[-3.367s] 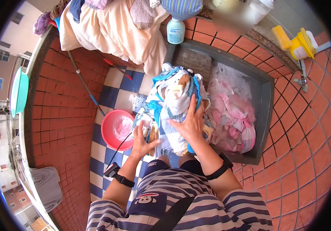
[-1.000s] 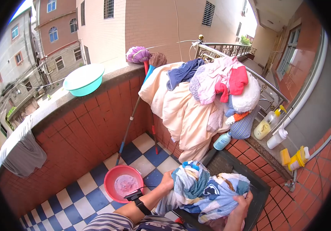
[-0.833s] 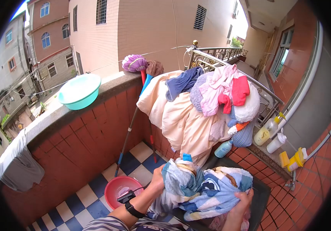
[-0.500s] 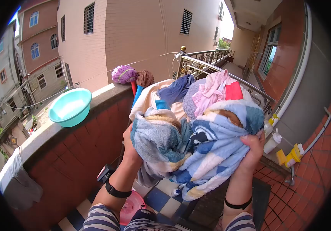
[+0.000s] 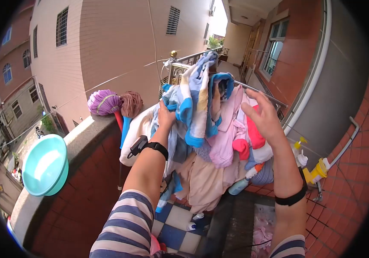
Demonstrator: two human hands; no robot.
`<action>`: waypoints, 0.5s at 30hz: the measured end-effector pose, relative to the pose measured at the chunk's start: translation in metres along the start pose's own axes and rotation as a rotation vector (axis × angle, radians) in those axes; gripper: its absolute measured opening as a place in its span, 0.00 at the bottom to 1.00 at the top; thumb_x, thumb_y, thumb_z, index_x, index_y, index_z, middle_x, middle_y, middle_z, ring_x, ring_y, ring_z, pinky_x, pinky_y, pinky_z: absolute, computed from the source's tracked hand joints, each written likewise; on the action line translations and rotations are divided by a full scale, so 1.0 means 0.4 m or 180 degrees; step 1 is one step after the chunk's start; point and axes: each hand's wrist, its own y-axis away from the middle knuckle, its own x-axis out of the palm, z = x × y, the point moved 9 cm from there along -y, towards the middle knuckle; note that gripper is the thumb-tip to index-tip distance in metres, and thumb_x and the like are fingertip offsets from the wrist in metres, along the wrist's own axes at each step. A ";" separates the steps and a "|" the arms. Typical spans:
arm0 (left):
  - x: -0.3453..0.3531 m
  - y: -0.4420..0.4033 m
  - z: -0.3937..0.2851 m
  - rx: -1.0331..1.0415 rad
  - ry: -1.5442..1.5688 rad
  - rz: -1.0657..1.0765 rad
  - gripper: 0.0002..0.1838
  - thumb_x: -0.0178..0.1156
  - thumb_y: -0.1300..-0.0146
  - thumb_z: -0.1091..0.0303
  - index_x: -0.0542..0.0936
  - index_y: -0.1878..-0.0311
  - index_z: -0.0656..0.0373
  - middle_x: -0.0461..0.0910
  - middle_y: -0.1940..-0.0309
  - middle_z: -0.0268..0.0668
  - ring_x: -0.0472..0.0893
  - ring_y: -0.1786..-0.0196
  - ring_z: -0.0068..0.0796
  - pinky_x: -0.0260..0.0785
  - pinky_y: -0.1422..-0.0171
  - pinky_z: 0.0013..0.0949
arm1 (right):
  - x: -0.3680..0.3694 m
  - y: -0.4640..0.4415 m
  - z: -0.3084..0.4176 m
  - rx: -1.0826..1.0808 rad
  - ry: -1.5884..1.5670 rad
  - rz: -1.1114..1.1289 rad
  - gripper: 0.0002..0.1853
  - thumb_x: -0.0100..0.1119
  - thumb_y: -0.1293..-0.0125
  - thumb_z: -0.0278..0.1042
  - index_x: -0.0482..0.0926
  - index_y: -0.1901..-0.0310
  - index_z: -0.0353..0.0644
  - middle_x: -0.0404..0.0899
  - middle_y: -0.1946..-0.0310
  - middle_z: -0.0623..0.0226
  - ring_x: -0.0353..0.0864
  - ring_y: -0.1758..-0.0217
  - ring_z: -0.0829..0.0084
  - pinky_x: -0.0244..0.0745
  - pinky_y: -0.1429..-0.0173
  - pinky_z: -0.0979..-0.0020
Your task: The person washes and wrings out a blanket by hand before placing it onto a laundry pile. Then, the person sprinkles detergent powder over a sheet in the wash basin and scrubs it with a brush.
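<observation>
A fluffy fleece garment (image 5: pixel 199 101) in blue, white and yellow with bright blue trim lies bunched on top of a heap of laundry. My left hand (image 5: pixel 166 116) is at the garment's left side, closed on its edge, with the fingertips partly hidden by cloth. To the right, my right hand (image 5: pixel 265 115) is raised with fingers apart and nothing in it, in front of pink and red clothes (image 5: pixel 255 129). Pink cloth (image 5: pixel 225 146) and a beige garment (image 5: pixel 208 180) hang down the front of the heap.
A turquoise basin (image 5: pixel 45 165) stands on the balcony wall (image 5: pixel 83 144) at left. Purple and brown mop heads (image 5: pixel 105 102) rest by the wall's end. Yellow and white bottles (image 5: pixel 317 170) stand at right. Pinkish cloth (image 5: pixel 264 228) shows inside a dark trough below.
The fleece garment has gone from between both hands onto the heap's top. My right hand has let go of it and opened. The view has shifted right.
</observation>
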 end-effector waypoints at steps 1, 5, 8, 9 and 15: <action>-0.001 0.081 0.053 -0.0561 -0.1369 0.0239 0.41 0.66 0.52 0.46 0.62 0.33 0.42 0.72 0.49 0.52 0.72 0.45 0.58 0.62 0.43 0.56 | 0.007 0.132 -0.030 0.0126 0.0369 -0.0067 0.29 0.65 0.42 0.44 0.73 0.41 0.41 0.65 0.38 0.40 0.58 0.29 0.47 0.57 0.30 0.58; -0.005 0.154 0.075 -0.0167 -0.1947 -0.0071 0.35 0.57 0.41 0.47 0.62 0.32 0.42 0.69 0.51 0.51 0.70 0.48 0.55 0.59 0.47 0.56 | 0.022 0.713 -0.412 0.2414 -0.0504 -0.0258 0.21 0.66 0.42 0.35 0.77 0.48 0.36 0.67 0.40 0.48 0.73 0.41 0.60 0.68 0.41 0.66; -0.009 0.126 0.074 -0.0246 -0.1972 0.0098 0.38 0.58 0.43 0.49 0.59 0.30 0.45 0.68 0.50 0.51 0.69 0.47 0.56 0.60 0.46 0.56 | -0.038 1.249 -0.652 0.3430 -0.0197 -0.0657 0.13 0.62 0.40 0.35 0.81 0.58 0.34 0.81 0.69 0.68 0.79 0.66 0.74 0.74 0.60 0.73; -0.010 0.125 0.077 -0.0134 -0.1865 0.0194 0.40 0.60 0.46 0.49 0.58 0.29 0.45 0.68 0.50 0.52 0.69 0.47 0.56 0.60 0.45 0.56 | -0.046 1.363 -0.643 0.3896 -0.0352 -0.0672 0.13 0.62 0.39 0.36 0.81 0.58 0.36 0.80 0.70 0.69 0.79 0.68 0.77 0.72 0.66 0.74; -0.065 0.133 0.160 -0.0111 0.0910 0.0635 0.47 0.64 0.54 0.74 0.55 0.28 0.57 0.64 0.38 0.52 0.68 0.37 0.45 0.64 0.37 0.41 | -0.093 1.832 -0.549 0.4819 0.0254 -0.0570 0.10 0.60 0.42 0.36 0.81 0.65 0.36 0.76 0.78 0.70 0.74 0.78 0.76 0.71 0.75 0.73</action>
